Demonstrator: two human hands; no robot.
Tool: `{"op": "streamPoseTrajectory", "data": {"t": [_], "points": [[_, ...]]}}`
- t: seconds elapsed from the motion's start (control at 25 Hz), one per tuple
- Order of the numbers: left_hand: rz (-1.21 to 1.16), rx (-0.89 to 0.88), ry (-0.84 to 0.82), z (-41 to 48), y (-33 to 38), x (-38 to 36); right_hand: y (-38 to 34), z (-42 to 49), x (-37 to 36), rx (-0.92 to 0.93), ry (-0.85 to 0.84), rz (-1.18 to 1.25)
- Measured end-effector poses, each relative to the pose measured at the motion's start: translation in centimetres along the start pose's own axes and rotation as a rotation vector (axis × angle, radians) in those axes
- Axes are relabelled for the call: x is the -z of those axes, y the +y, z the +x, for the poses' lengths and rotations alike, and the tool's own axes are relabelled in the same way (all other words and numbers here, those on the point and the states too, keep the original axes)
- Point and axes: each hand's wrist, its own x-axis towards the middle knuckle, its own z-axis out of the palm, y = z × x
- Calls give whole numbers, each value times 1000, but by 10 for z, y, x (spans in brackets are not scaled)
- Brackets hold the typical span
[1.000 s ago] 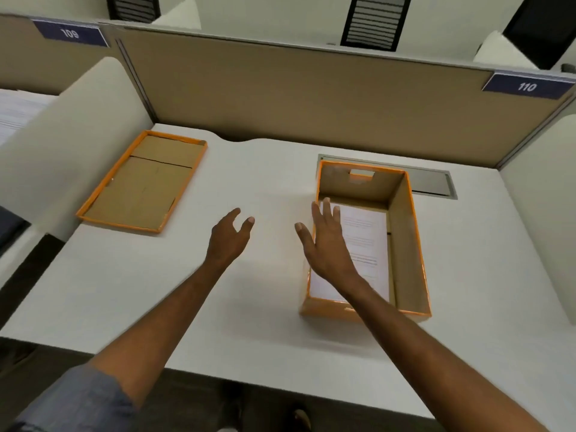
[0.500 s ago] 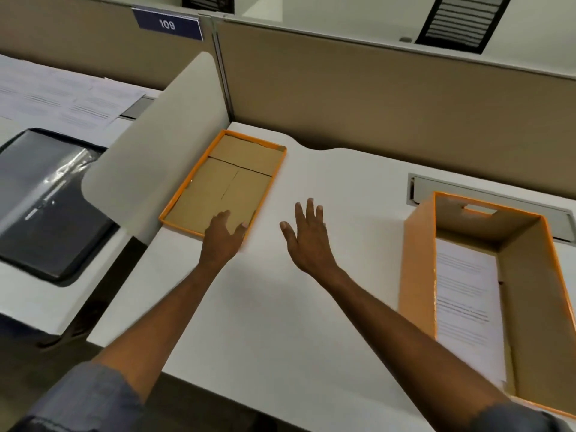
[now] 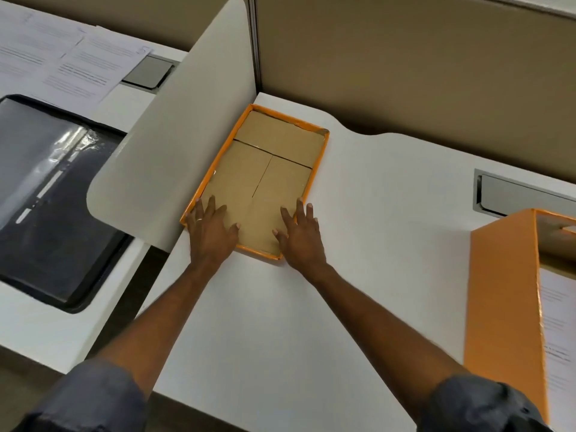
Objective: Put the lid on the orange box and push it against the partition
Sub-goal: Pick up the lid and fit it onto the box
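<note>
No text can be read here. The printed sheets on the neighbouring desk at upper left carry lines of type, too small and blurred to make out. The paper inside the orange box at the right edge shows faint lines, perhaps print, equally illegible.

Lid: upturned on the white desk, just beside the side divider.
Left hand: fingers spread over the lid's near left corner.
Right hand: fingers spread at its near right corner.
Orange box: uncovered, far right, papers inside.
</note>
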Motion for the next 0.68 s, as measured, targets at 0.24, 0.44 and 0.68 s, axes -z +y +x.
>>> {"op": "streamPoseTrajectory", "data": {"t": [0.24,0.44,0.68], "points": [[49,-8,116,9,-19,-5,9,9,-13,-79,34,100],[-208,96,173,19,-6,-4,19,13,0,-313,118,448],[-491,339,171,30,10,-5,41,9,18,-520,206,958]]}}
